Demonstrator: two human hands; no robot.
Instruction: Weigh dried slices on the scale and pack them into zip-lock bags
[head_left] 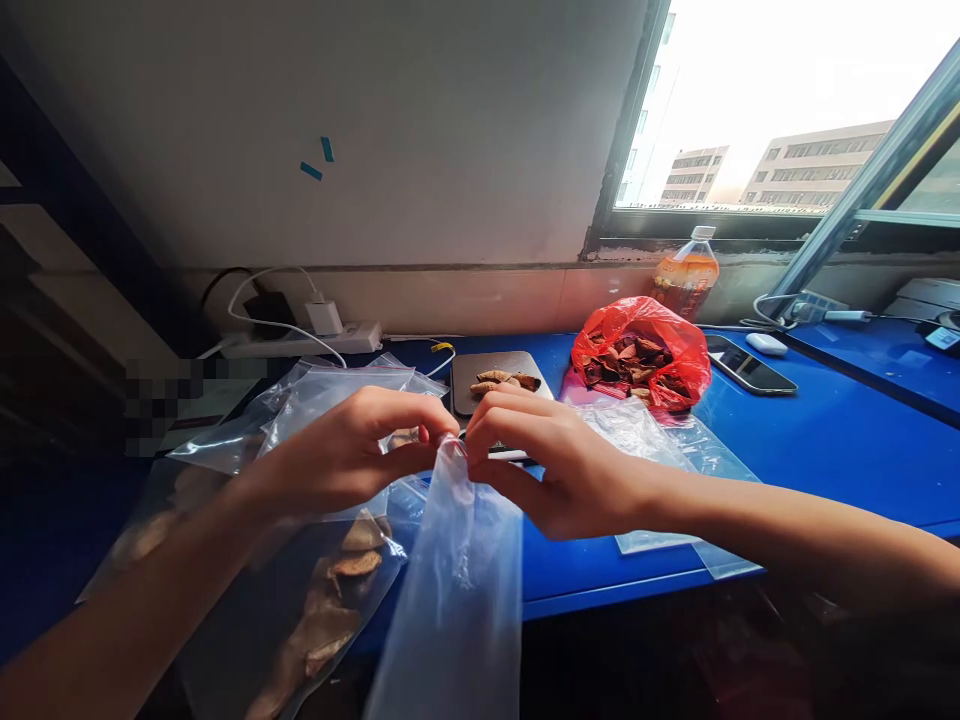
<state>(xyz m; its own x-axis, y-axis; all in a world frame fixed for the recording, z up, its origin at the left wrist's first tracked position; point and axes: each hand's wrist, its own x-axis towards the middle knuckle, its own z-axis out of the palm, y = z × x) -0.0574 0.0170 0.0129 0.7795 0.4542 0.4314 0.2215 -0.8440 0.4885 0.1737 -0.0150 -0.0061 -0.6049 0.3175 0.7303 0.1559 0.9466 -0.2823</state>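
A clear plastic zip bag [457, 590] hangs down from both hands over the table's front edge. My left hand [364, 440] pinches its top edge from the left. Close beside it, my right hand [544, 450] grips the same edge, fingers bent. The bag looks flat, with no contents visible. Behind the hands, several dried brown slices [504, 381] lie on a small scale [469, 368], whose front is partly hidden by my right hand. Under and left of my left arm are filled clear bags [352, 590] with dried slices inside.
A red plastic bag [694, 345] of dried pieces stands right of the scale, a drink bottle [686, 275] behind it. Flat clear bags [720, 470] lie near my right forearm. Farther right are a phone [750, 367] and a white case [766, 344]. A power strip [360, 337] runs along the wall.
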